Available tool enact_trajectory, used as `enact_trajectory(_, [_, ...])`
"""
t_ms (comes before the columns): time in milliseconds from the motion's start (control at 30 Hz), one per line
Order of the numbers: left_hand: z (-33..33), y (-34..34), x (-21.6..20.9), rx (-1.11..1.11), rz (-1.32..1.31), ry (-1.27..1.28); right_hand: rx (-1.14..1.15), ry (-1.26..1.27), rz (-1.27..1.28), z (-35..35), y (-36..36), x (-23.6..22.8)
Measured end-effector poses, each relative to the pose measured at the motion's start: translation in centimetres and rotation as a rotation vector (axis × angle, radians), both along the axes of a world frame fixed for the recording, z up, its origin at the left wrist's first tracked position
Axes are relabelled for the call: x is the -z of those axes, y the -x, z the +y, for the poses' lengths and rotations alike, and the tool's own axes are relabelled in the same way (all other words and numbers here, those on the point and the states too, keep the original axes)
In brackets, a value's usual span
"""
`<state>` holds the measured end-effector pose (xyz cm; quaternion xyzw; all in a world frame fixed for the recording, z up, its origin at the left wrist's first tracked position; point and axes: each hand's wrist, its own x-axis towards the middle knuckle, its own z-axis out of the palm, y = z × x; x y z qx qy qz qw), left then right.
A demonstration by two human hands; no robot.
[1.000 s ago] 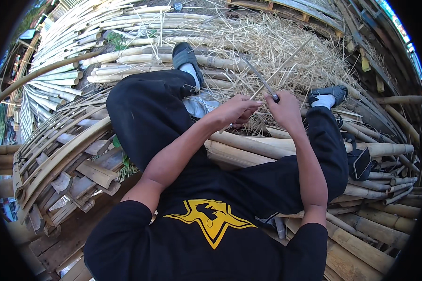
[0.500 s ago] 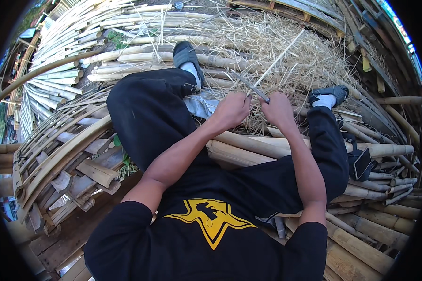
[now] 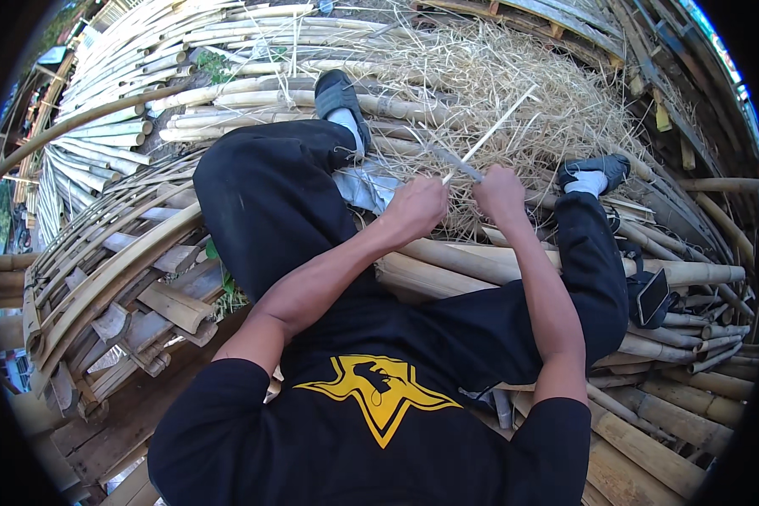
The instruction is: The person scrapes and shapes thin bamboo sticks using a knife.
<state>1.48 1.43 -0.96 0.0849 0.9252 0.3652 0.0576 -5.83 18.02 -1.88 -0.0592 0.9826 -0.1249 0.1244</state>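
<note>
My left hand (image 3: 420,206) is closed on the near end of a thin, pale bamboo strip (image 3: 501,122), which slants up and away to the right. In my right hand (image 3: 499,196) is a knife (image 3: 457,163), its handle hidden by my fingers. The grey blade points up and left and crosses the strip just beyond my left hand. Both hands are held between my spread legs, over a heap of straw-like bamboo shavings (image 3: 481,80).
Whole bamboo poles (image 3: 455,259) lie under and between my legs. Split bamboo pieces (image 3: 177,308) are stacked at the left. A phone-like dark device (image 3: 652,295) rests by my right knee. Wooden pallets (image 3: 557,21) stand at the far right.
The strip has slid back toward me, so its far end is now lower and nearer. My hands have shifted only slightly, and the knife still crosses the strip.
</note>
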Motion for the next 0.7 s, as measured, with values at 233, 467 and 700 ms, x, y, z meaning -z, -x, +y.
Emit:
enact_trajectory(233, [0.9,-1.4,0.3,0.076,-0.087,0.072,0.491,0.016,0.062,11.8,7.4,2.9])
enact_trajectory(467, [-0.4,1.7,0.0,-0.158,0.054,0.133,-0.005,0.086,0.017,-0.1,0.6,-0.5])
enact_trajectory(700, [-0.4,1.6,0.6,-0.144,0.074,0.113,-0.127,0.034,0.049,-1.3,-1.8,-1.4])
